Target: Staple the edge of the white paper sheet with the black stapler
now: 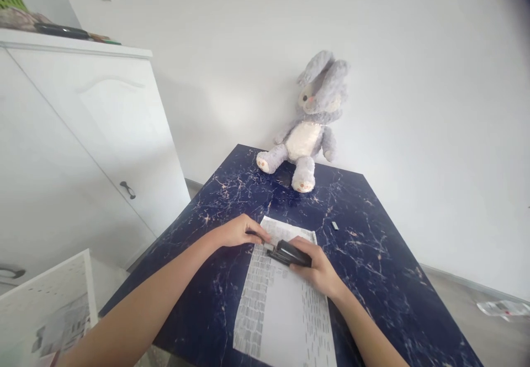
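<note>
My right hand (314, 265) is wrapped around a black stapler (292, 253), which lies over the upper part of a printed sheet of paper (285, 312). The stapler's front end points left, toward my left hand (244, 231). The fingers of that hand are drawn together over the sheet's upper left edge, by a small pale piece (269, 246) at the stapler's front. Whether they pinch this piece or the paper is hidden. A small pale grey block (335, 225) lies on the table to the right of the sheet.
The dark blue marbled table (372, 256) stands against a white wall. A grey plush rabbit (305, 138) sits at its far edge. To the left are a white cabinet (103, 113) and a white basket (89, 284) with papers inside. Clear plastic packaging (503, 309) lies on the floor at right.
</note>
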{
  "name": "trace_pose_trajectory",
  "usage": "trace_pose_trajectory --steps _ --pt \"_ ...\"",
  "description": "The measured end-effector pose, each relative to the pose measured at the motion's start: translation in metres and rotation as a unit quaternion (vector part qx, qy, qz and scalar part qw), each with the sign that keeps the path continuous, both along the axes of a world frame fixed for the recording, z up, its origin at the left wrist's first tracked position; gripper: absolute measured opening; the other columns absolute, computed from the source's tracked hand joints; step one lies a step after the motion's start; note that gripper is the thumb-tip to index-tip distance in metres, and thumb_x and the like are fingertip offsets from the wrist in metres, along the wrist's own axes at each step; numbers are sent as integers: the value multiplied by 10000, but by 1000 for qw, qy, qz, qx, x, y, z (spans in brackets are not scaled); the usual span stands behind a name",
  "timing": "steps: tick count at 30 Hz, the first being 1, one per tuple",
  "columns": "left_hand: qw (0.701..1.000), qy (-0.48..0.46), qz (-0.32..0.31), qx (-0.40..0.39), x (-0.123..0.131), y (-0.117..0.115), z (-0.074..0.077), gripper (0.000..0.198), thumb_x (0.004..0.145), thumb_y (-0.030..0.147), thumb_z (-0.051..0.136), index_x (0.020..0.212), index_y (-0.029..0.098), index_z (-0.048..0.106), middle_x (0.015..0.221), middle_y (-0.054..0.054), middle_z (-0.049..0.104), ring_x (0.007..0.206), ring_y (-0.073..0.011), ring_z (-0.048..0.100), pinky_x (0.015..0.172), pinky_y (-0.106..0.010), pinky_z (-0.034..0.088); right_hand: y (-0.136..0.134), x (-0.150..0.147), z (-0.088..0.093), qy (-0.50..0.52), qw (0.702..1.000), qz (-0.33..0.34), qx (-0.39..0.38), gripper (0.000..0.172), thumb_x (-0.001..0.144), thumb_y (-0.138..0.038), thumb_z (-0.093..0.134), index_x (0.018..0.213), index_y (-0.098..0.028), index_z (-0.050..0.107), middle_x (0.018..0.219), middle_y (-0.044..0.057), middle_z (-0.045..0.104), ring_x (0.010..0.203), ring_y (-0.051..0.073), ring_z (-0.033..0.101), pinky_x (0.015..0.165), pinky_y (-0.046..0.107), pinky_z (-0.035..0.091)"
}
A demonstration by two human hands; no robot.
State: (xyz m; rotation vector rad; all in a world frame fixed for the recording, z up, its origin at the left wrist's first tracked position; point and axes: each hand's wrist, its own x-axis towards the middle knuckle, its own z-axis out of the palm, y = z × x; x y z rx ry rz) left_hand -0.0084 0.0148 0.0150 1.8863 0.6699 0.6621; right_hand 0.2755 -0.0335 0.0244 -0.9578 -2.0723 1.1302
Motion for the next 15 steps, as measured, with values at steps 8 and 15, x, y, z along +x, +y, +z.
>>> trace_pose_trajectory --steps 8,15 --pt "995 -79 22 58 31 -17 0 386 657 403 891 926 176 734 894 -38 687 782 -154 604 747 -278 450 -14 -16 8 62 997 36 -15 234 824 -384 737 944 -186 700 882 23 588 786 185 533 693 297 383" --pt "972 -78 199 95 18 -1 -4 267 827 406 755 858 173 626 804 5 596 710 -126 504 685 -259 365 -13 -28 3 -3 996 -85 22 154 808 -175 658 946 -205 598 883 0 558 799 175 520 719 290 386"
